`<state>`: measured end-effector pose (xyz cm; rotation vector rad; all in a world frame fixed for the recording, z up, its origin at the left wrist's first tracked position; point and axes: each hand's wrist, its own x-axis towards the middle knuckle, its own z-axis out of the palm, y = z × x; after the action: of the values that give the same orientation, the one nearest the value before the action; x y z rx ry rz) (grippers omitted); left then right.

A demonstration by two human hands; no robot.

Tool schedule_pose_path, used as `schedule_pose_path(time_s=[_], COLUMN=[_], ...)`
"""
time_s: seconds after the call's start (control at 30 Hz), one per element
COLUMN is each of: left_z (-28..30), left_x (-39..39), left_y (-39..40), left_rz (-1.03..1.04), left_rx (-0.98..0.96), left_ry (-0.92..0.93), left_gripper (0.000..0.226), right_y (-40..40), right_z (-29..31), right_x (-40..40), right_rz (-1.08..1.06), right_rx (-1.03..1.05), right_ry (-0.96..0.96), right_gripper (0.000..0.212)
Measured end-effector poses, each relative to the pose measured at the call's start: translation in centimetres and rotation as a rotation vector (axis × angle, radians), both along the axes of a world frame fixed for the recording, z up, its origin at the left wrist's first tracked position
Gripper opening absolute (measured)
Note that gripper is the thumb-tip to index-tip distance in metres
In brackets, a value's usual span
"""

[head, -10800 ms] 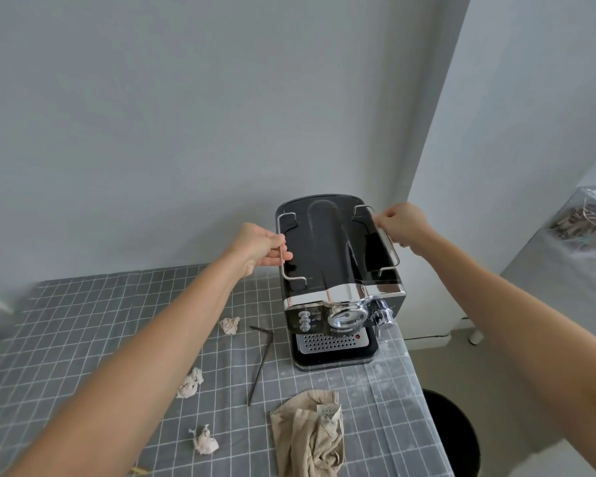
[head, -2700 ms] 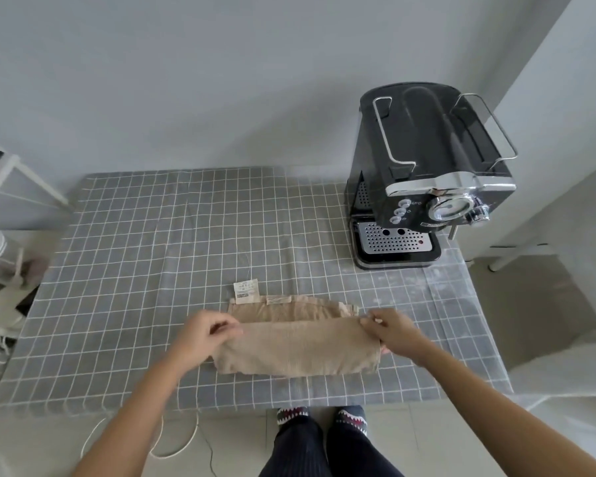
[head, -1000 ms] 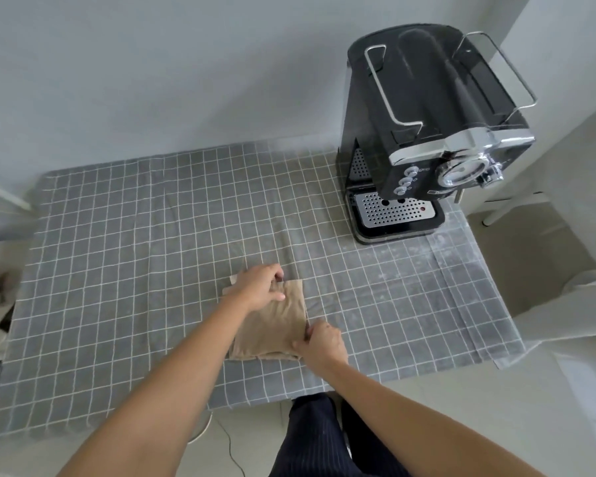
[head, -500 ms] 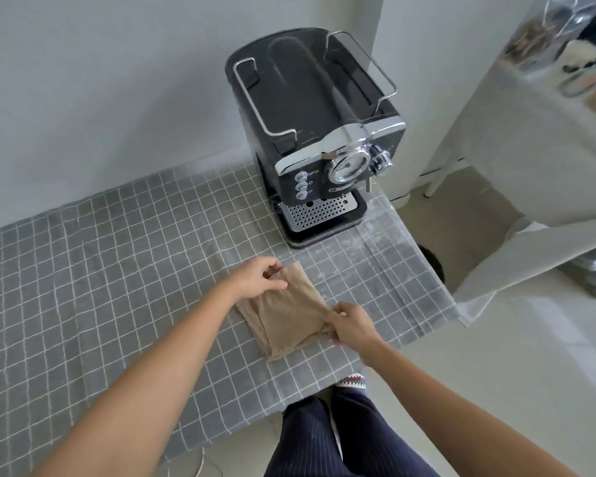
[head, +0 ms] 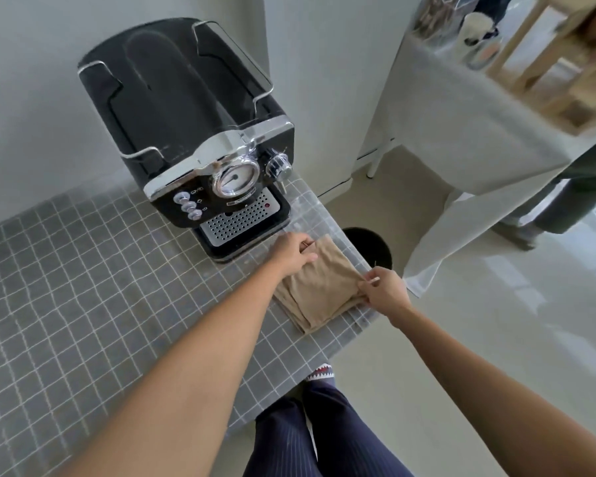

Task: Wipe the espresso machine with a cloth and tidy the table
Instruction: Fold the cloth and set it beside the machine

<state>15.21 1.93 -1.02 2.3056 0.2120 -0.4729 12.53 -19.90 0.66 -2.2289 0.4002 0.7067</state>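
Note:
A folded beige cloth (head: pixel 319 290) lies on the grey checked table (head: pixel 83 304), near its right corner and just in front of the espresso machine. My left hand (head: pixel 293 253) pinches the cloth's far edge. My right hand (head: pixel 382 290) pinches its near right edge. The black and chrome espresso machine (head: pixel 203 139) stands at the table's back right, with its drip tray facing me.
A black bin (head: pixel 369 249) stands on the floor just past the table's right edge. Further right is a white covered table (head: pixel 461 108) with clutter and a wooden rack. Another person's legs (head: pixel 547 215) show at the far right. My own legs are below the table edge.
Both hands have carried the folded cloth right, from the table's front middle to the corner in front of the machine. The camera has swung to the right.

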Motion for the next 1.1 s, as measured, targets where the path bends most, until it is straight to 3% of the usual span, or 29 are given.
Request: schedule_pose_path(time_s=[0.2, 0.27, 0.33, 0.43, 0.57, 0.67, 0.8, 0.93, 1.1], left_z=[-1.1, -1.2, -1.2, -1.3, -2.2, -3.1, -4.3, -5.1, -5.1], left_x=[-1.6, -3.3, -5.7, -10.8, -18.4, -22.9, -25.3, -25.4, -25.3], left_y=[-0.1, 1.0, 2.7, 5.4, 7.9, 8.9, 9.1, 9.0, 8.4], left_rz=[0.081, 0.149, 0.266, 0.552, 0.823, 0.806, 0.654, 0.571, 0.579], left_rx=[0.024, 0.055, 0.043, -0.021, 0.18, 0.418, 0.534, 0.602, 0.63], left_ry=[-0.166, -0.275, -0.36, -0.423, -0.5, -0.408, -0.174, -0.016, 0.022], left_gripper=[0.039, 0.038, 0.037, 0.04, 0.037, 0.039, 0.051, 0.058, 0.059], right_y=[-0.2, 0.7, 2.2, 6.0, 11.8, 15.8, 18.6, 18.8, 18.4], right_z=[0.1, 0.6, 1.2, 2.1, 0.9, -0.3, -2.8, -4.8, -5.7], right_x=[0.0, -0.3, -0.9, -2.3, -5.1, -7.1, -8.4, -9.1, -9.4], right_rz=[0.126, 0.203, 0.289, 0.472, 0.794, 1.016, 1.235, 1.241, 1.229], right_rx=[-0.145, -0.267, -0.367, -0.352, -0.25, -0.182, -0.236, -0.308, -0.321], right_ry=[-0.036, -0.129, -0.227, -0.343, -0.449, -0.478, -0.48, -0.484, -0.544], right_gripper=[0.006, 0.018, 0.026, 0.027, 0.029, 0.039, 0.056, 0.071, 0.064])
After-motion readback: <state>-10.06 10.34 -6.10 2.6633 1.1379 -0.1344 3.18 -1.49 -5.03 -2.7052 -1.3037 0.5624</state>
